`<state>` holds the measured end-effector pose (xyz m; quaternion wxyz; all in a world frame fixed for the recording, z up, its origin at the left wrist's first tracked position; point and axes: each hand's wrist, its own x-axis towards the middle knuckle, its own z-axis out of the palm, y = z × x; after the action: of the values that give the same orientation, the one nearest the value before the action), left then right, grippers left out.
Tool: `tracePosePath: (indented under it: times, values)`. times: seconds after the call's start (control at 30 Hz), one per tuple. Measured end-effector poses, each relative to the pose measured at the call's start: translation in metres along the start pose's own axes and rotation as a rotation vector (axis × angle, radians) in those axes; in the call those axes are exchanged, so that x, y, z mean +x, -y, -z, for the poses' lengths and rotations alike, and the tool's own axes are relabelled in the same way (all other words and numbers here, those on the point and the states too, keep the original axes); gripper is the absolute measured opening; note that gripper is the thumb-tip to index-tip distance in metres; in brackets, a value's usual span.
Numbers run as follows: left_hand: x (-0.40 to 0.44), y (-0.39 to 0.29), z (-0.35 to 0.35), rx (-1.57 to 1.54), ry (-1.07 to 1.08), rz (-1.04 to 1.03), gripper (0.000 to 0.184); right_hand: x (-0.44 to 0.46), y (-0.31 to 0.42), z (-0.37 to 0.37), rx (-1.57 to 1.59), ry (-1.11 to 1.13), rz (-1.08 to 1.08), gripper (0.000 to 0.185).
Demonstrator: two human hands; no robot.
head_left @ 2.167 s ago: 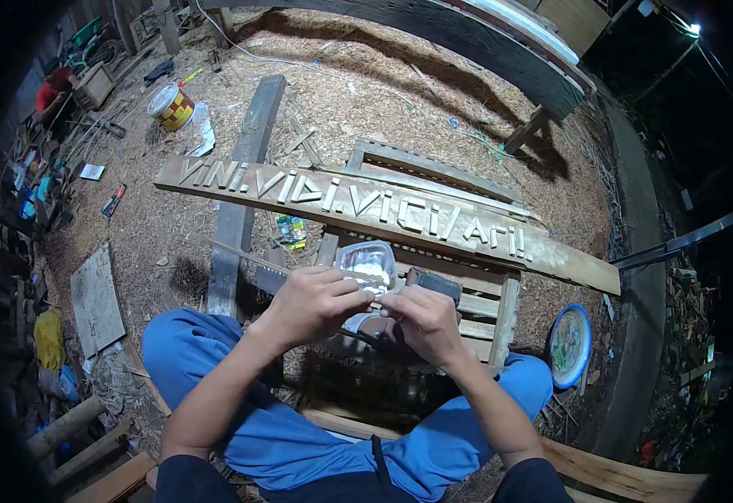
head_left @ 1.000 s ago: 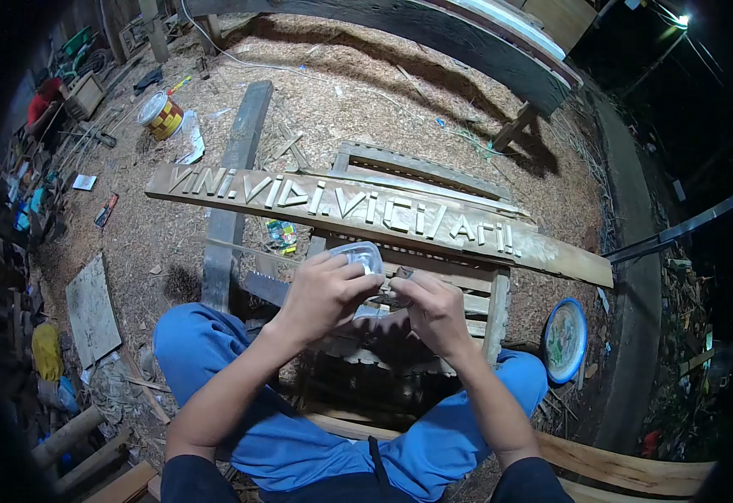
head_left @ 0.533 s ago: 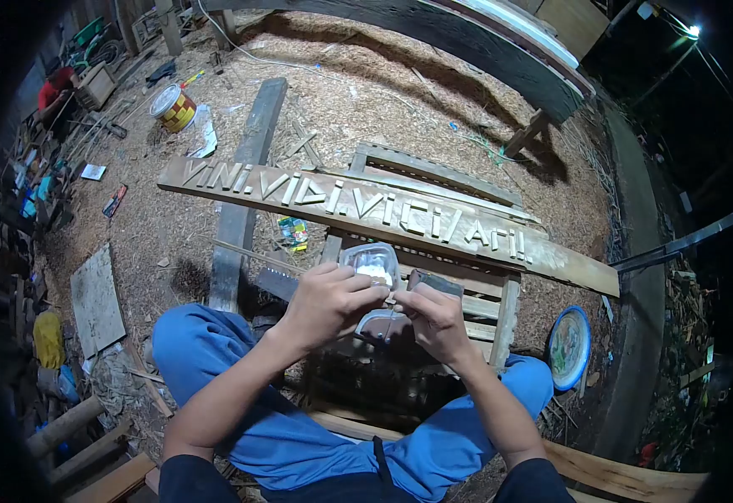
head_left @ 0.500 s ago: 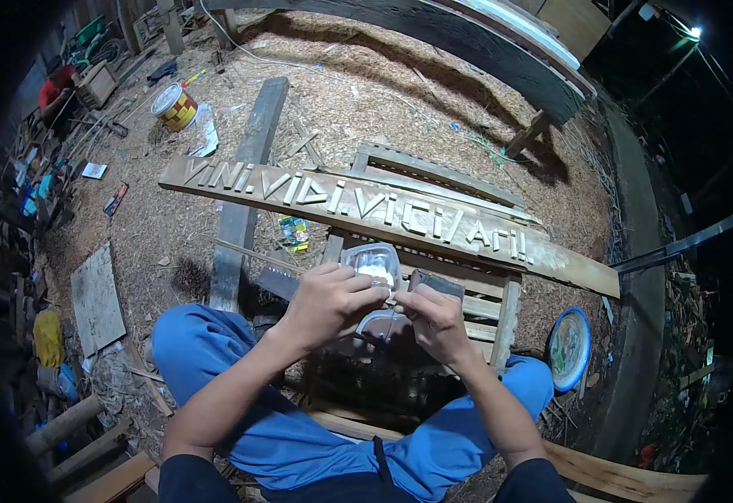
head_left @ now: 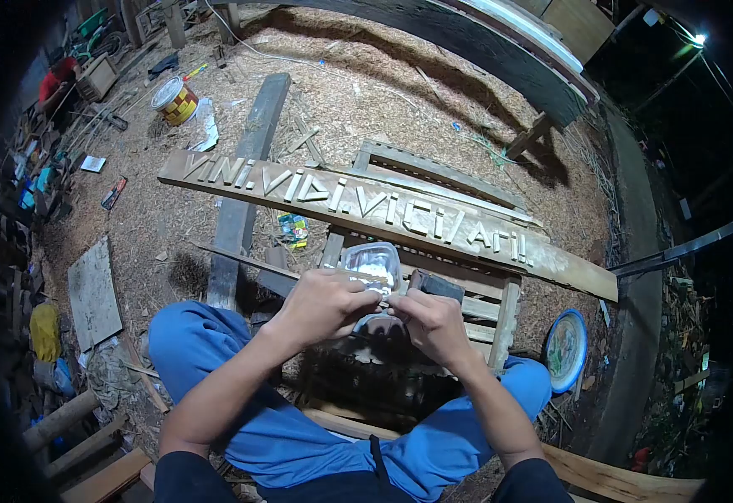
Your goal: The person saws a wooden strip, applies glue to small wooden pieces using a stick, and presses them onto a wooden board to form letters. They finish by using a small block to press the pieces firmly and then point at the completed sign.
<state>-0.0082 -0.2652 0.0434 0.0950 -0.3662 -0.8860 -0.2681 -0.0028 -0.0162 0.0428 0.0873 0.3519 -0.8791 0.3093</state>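
My left hand [head_left: 320, 303] is closed around a thin wooden stick [head_left: 245, 258], whose long end sticks out to the left. My right hand [head_left: 429, 320] is pinched close beside the left fingertips; what sits between its fingers is too small to make out. Just beyond both hands is a clear plastic container [head_left: 372, 256] with something white inside. A dark block [head_left: 440, 287] lies right of the container, near my right knuckles. Farther out rests a long wooden board [head_left: 299, 189] bearing raised letters made of pale wood strips.
The board lies across a slatted wooden frame [head_left: 505, 323] and a dark beam [head_left: 257, 134]. A blue-rimmed basin [head_left: 566, 350] is at the right. A bucket [head_left: 174, 101] and pliers-like tool [head_left: 114, 193] lie left on the shavings. A person in red [head_left: 54, 84] is at far left.
The stick's free end has shifted left and now lies at a slightly different angle. Both hands have drawn a little closer together and stay near the container.
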Motion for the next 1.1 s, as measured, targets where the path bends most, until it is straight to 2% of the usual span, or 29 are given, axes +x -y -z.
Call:
tracePosePath:
  times: [0.2, 0.43, 0.63, 0.8, 1.1]
  values:
    - [0.001, -0.001, -0.001, 0.043, 0.01, -0.009, 0.019, 0.001, 0.001, 0.004, -0.071, 0.038, 0.009, 0.016]
    - [0.003, 0.0, -0.006, 0.184, -0.055, -0.04, 0.022, 0.004, 0.004, 0.008, -0.183, 0.031, 0.033, 0.019]
    - [0.014, -0.013, -0.002, 0.16, -0.178, 0.007, 0.025, 0.008, 0.008, 0.01, -0.228, -0.073, 0.011, 0.02]
    - [0.021, -0.018, -0.002, 0.16, -0.272, 0.054, 0.028, 0.008, 0.013, 0.01, -0.237, -0.147, -0.063, 0.03]
    - [0.035, -0.028, -0.006, 0.004, -0.365, 0.102, 0.022, 0.008, 0.011, 0.014, -0.16, -0.287, -0.117, 0.031]
